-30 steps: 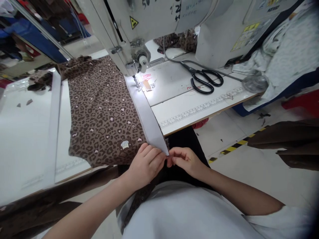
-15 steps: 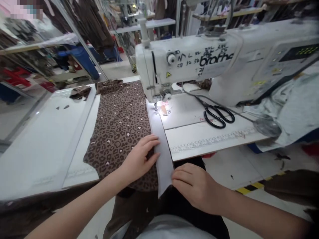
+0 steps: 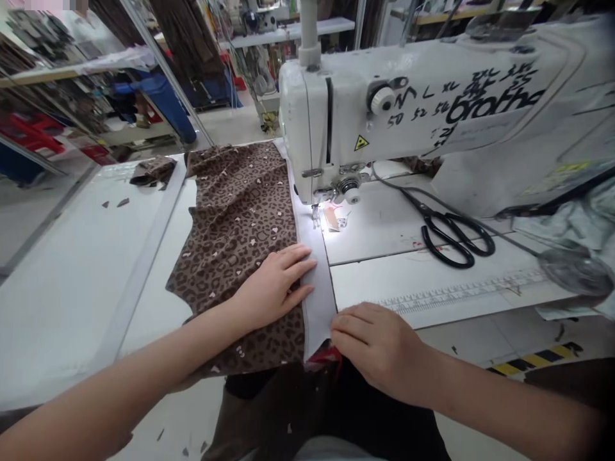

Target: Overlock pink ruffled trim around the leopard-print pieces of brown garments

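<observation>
Leopard-print brown fabric lies on the machine bed, with a smooth white strip along its right edge. That strip runs under the presser foot of the white sewing machine. My left hand rests flat over the fabric, its fingertips on the strip a little below the foot. At the strip's near right corner, my right hand pinches the edge between thumb and curled fingers. The fingertips' underside is hidden.
Black-handled scissors lie right of the needle, by a dark cable. A printed ruler runs along the table's front edge. Brown scraps sit at the left, and pale cloth is bunched at the far right.
Both hands have moved closer to the presser foot, along with the fabric and strip. The camera has come nearer, so the machine looks larger and farther right.
</observation>
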Tool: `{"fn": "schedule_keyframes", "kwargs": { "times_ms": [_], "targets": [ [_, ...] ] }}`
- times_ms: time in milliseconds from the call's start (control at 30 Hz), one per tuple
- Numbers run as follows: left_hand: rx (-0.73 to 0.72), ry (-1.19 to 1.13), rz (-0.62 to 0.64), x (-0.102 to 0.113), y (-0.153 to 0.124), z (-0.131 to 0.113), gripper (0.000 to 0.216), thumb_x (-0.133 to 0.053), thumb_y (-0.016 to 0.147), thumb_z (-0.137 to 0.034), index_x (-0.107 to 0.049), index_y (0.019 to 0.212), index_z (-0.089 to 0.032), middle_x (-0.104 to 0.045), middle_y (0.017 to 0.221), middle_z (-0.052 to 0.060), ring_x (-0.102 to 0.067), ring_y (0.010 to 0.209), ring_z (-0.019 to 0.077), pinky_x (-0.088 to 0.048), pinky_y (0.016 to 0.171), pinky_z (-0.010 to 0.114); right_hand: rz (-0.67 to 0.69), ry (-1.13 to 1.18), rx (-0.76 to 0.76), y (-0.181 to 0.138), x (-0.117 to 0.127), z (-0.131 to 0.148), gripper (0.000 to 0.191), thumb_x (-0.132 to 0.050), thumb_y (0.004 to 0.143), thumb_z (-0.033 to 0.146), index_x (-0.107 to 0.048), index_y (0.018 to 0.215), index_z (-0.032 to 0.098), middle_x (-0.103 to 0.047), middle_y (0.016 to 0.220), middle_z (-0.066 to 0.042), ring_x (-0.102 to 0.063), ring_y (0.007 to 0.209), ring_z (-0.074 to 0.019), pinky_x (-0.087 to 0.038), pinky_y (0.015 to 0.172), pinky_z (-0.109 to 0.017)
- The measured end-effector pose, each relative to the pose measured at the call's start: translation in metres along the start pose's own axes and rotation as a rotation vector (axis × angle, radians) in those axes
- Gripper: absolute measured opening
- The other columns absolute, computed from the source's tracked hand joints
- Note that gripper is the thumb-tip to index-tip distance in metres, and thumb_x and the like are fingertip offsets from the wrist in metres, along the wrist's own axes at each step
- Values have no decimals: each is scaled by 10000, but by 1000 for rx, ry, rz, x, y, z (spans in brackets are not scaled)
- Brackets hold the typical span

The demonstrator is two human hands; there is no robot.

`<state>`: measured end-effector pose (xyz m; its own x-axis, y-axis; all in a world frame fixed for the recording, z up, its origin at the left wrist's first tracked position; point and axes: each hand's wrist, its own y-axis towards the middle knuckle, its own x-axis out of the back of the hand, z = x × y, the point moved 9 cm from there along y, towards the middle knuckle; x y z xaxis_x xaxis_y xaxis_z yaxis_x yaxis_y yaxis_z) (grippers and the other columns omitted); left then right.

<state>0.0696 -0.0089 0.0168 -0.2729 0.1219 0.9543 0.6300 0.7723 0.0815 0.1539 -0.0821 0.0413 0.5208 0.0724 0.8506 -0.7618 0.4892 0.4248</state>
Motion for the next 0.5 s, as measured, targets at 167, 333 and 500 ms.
{"fn": "schedule_keyframes", "kwargs": {
  "times_ms": [167, 333, 500],
  "targets": [
    [55, -81, 9, -7, -4, -6, 354, -344, 886, -239, -455, 1216, -176, -387, 1341, 77, -308, 1250, 227, -315, 1017, 447, 17, -42, -15, 14, -3, -23, 237, -363, 853, 86, -571, 745, 124, -595, 812, -83, -531, 822, -176, -433, 698, -305],
    [-28, -124, 42, -3, 8, 10, 369, -409, 870, -306, -460, 1218, -194, -407, 1332, 66, -306, 1256, 228, -311, 1026, 432, -26, -95, -3, 29, 1, -43, 237, -383, 829, 52, -587, 730, 122, -600, 765, -73, -534, 788, -166, -432, 687, -288],
    [4, -128, -32, 3, 12, 15, 338, -370, 882, -243, -489, 1190, -171, -439, 1299, 82, -354, 1224, 217, -327, 1023, 415, -33, -153, -25, 45, 0, -63, 229, -387, 825, 70, -596, 745, 119, -599, 740, -66, -528, 735, -160, -422, 650, -279]
  ]
}}
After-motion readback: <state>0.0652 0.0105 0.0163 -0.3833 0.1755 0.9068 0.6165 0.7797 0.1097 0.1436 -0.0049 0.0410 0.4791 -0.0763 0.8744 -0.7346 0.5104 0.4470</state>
